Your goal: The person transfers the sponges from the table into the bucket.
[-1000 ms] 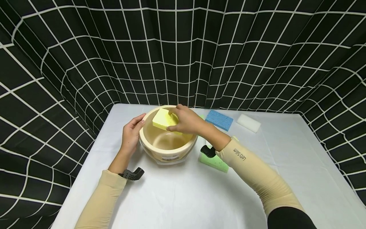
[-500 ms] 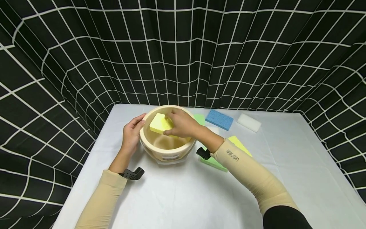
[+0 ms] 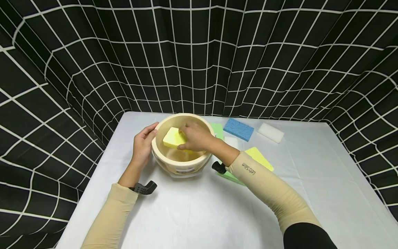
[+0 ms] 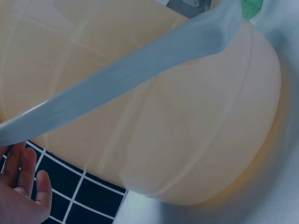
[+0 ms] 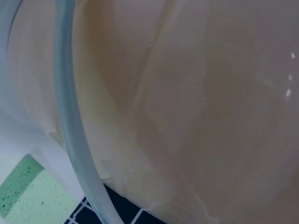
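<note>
A cream-coloured round bowl [image 3: 183,165] with a label on its front stands on the white table. My left hand [image 3: 142,143] holds its left rim, thumb on the edge and fingers outside; in the left wrist view those fingers [image 4: 28,172] lie just under the lip. Inside the bowl, my right hand [image 3: 196,137] grips a thick yellow sponge [image 3: 171,136] between thumb and fingers. The sponge is tilted, and the hand covers its right part. The right wrist view shows the bowl's inner wall [image 5: 187,93] but neither hand nor held sponge.
Right of the bowl lie a green sponge [image 3: 217,129], a white block [image 3: 231,141], a blue sponge [image 3: 238,129] and another white block [image 3: 270,133]. Nearer, a yellow sponge [image 3: 259,159] and a green sponge [image 3: 231,177] are partly under my right forearm. A black gridded curtain [image 3: 199,69] hangs behind.
My right hand has lowered the yellow sponge deeper into the bowl and slightly to the left. The left hand keeps its place on the rim.
</note>
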The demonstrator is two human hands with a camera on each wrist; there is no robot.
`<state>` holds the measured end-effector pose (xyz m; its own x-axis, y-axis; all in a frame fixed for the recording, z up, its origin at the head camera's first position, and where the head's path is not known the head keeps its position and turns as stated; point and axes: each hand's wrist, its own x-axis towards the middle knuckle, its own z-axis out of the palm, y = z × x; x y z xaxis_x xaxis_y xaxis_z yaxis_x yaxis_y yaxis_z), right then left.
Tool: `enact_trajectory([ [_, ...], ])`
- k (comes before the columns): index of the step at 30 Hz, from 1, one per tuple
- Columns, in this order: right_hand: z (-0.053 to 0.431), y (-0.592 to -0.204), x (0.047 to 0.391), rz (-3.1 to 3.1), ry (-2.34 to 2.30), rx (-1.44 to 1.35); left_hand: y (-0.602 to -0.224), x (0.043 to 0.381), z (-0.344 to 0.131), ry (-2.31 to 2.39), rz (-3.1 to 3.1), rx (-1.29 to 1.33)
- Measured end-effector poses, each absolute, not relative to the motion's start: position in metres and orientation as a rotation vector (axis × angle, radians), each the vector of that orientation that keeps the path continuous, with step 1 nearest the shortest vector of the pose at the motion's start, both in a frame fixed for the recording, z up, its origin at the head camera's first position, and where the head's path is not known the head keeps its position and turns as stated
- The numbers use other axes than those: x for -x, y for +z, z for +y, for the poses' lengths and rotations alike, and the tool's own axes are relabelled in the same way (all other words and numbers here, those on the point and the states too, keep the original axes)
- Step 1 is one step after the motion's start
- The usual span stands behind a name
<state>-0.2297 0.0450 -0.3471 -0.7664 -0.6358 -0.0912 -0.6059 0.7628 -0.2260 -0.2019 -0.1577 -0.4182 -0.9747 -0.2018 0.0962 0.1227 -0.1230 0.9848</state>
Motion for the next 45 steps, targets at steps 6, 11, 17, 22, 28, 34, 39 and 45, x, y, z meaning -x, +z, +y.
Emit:
enact_trajectory([
  [6,0.040,-0.351,0.230,2.782,-0.209,1.001,-0.418,0.201,-0.158,-2.208,-1.911,-0.111],
  [11,0.038,-0.355,0.229,2.776,-0.189,1.014,-0.419,0.199,-0.158,-2.205,-1.923,-0.119],
  [17,0.036,-0.356,0.229,2.770,-0.172,1.006,-0.419,0.199,-0.158,-2.201,-1.918,-0.103],
  [22,0.036,-0.356,0.228,2.763,-0.141,0.976,-0.421,0.200,-0.158,-2.206,-1.917,-0.101],
  [28,0.036,-0.357,0.227,2.733,-0.096,0.950,-0.421,0.200,-0.157,-2.203,-1.912,-0.099],
  [34,0.036,-0.359,0.228,2.728,-0.059,0.931,-0.420,0.201,-0.156,-2.196,-1.922,-0.080],
  [39,0.035,-0.361,0.230,2.711,-0.042,0.948,-0.420,0.203,-0.156,-2.185,-1.915,-0.103],
  [45,0.035,-0.363,0.232,2.651,-0.026,0.966,-0.420,0.205,-0.157,-2.192,-1.905,-0.116],
])
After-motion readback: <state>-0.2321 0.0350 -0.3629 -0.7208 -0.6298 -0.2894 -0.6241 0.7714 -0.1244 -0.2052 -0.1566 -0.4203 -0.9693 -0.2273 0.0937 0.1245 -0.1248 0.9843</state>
